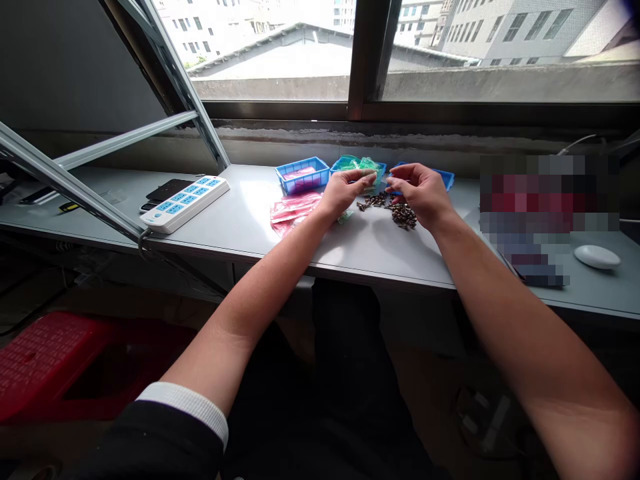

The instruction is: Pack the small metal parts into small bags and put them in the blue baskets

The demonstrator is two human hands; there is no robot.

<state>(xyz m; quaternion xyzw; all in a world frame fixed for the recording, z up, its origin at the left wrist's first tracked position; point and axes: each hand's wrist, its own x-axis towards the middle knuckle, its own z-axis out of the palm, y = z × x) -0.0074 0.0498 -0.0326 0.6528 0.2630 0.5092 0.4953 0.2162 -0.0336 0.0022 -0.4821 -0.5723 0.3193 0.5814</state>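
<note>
My left hand [346, 191] is raised over the table with thumb and fingertips pinched together. Whatever it pinches is too small to make out. Facing it, a short gap away, my right hand [423, 195] has thumb and fingers closed in a similar pinch, its contents also unclear. Below and between the hands lies a loose pile of small dark brown screws [403, 216]. Pink plastic bags [291, 212] are spread beside my left wrist. Behind my fingers stands a blue basket of green plastic bags [357, 163], partly hidden by my left hand.
At the back, a blue basket [303, 175] holds pink bags; another blue basket [444, 179] sits partly behind my right hand. A white power strip [186, 204] lies left beside a metal frame [125, 137]. A white mouse [597, 257] rests right. A red stool [50, 363] stands below.
</note>
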